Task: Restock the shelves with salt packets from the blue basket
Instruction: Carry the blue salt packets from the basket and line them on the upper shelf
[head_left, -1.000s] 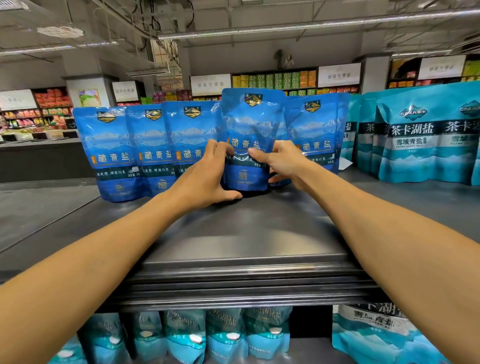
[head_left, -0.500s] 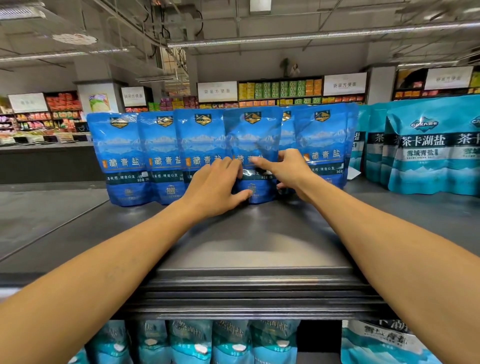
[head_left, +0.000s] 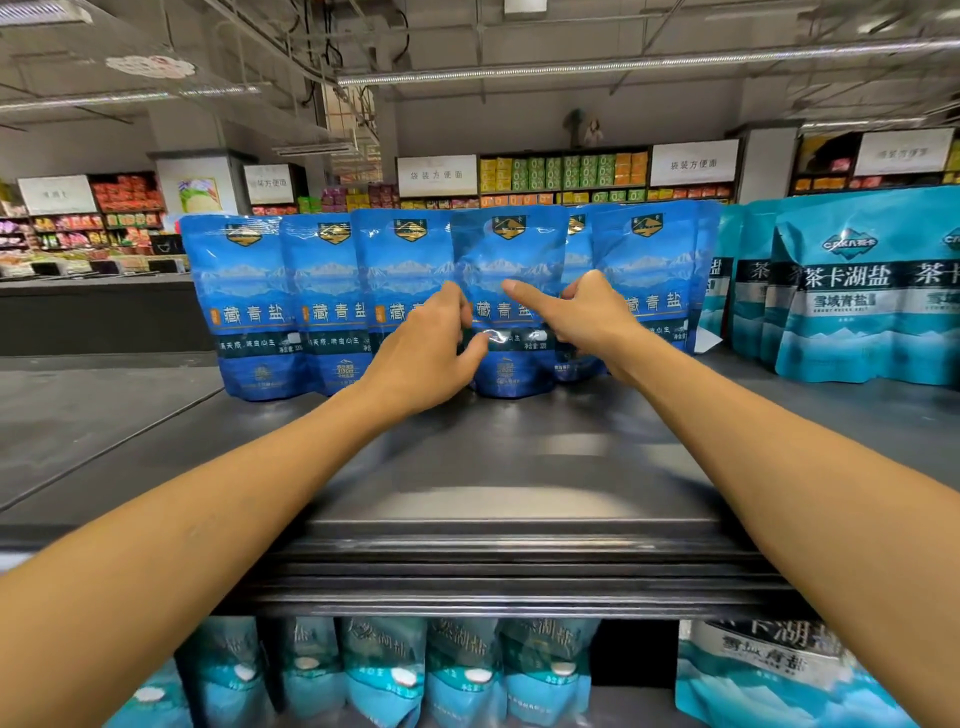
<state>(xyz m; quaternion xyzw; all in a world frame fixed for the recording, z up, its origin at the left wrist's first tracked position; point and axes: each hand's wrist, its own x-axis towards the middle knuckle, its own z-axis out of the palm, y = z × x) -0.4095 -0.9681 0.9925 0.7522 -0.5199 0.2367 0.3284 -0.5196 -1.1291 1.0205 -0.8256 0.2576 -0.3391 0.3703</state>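
Packet (head_left: 511, 291) stands upright between left hand (head_left: 423, 353) and right hand (head_left: 582, 317), both gripping its sides.

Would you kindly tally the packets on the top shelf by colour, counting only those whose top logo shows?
Deep-blue packets with a gold emblem: 6
Teal packets with a CAKA logo: 2, one cut off by the frame edge
Total: 8
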